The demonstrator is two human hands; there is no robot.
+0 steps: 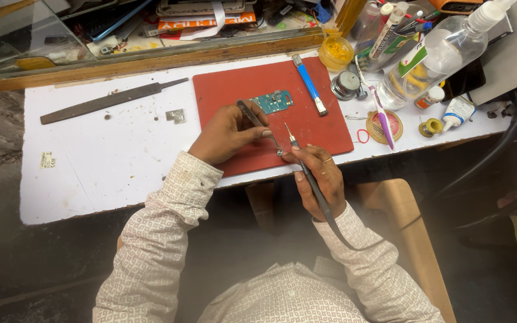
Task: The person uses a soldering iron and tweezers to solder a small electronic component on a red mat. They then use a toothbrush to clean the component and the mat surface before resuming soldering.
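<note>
My left hand point(225, 133) grips metal tweezers point(257, 122) whose tips pinch a tiny metal part point(279, 152) at the front of a red work mat point(324, 128). My right hand point(320, 177) holds a soldering iron point(306, 173) like a pen, tip point(286, 127) pointing up and away, just right of the tweezers. Its dark cable runs back over my wrist. A small green circuit board point(272, 101) lies on the mat just beyond my left hand.
A blue-handled tool point(309, 84) lies on the mat's far right. A long metal file point(106, 101) and a small metal shield point(176, 115) rest on the white bench point(91, 173). Bottles point(432, 60), tubes, a purple toothbrush point(381, 116) and small tins crowd the right.
</note>
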